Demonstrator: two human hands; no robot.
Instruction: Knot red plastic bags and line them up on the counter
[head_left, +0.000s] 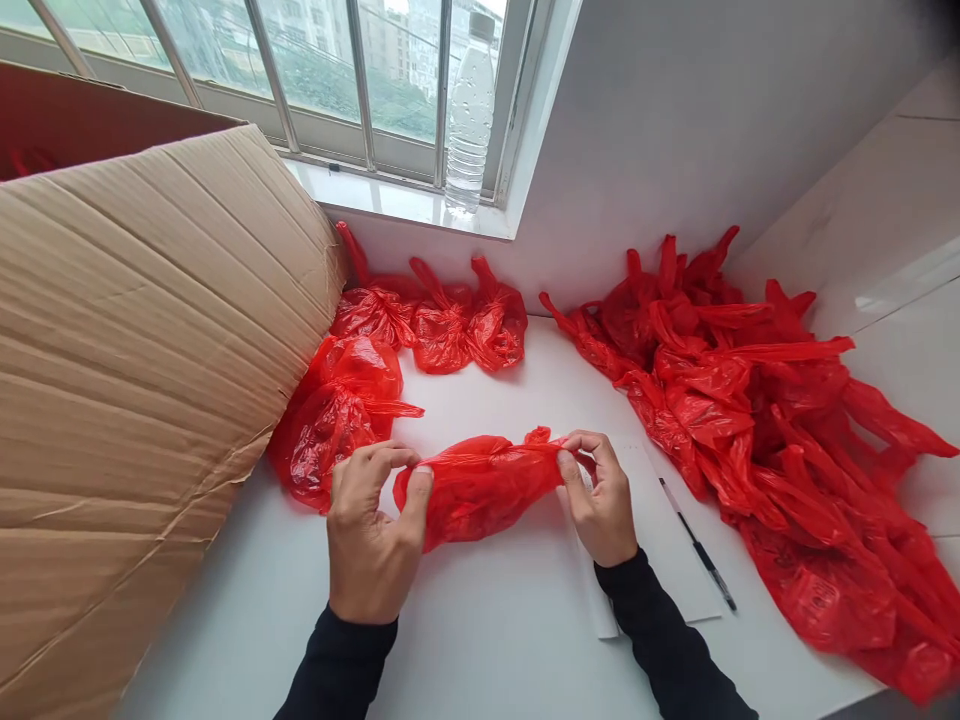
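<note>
Nearest, bottom edge: two black long sleeves [341,660], one each side of center, over a smooth white tabletop [480,640]. Left hand [379,530], just left of center, has thumb and index finger pinched on the left end of a crumpled, thin red plastic bag [484,490]. Right hand [604,500], right of center, pinches the bag's right end at its upper edge, also thumb and fingertips. Bag sits mid-frame, spanned lengthwise between the hands; can't tell if its underside touches the tabletop.

Under and beside the right hand: flat white paper sheets [664,570]. A slim pen with clear barrel and black grip [697,545] lies slanted along their right side.

Left side of frame: large brown corrugated cardboard box [142,400], creased wall facing camera, inside dark red at upper left. Against its right edge, a bunched red plastic bag [330,430]. Right side: big tangled heap of red plastic bags [750,420], handles sticking out.

Farther, upper center: row of small gathered red bags [442,325] near the plain grey-white wall [660,120]. Above, a clear plastic water bottle [471,120] stands upright on the white windowsill [382,200], beside metal window bars [360,80]. Outside: trees, buildings.
</note>
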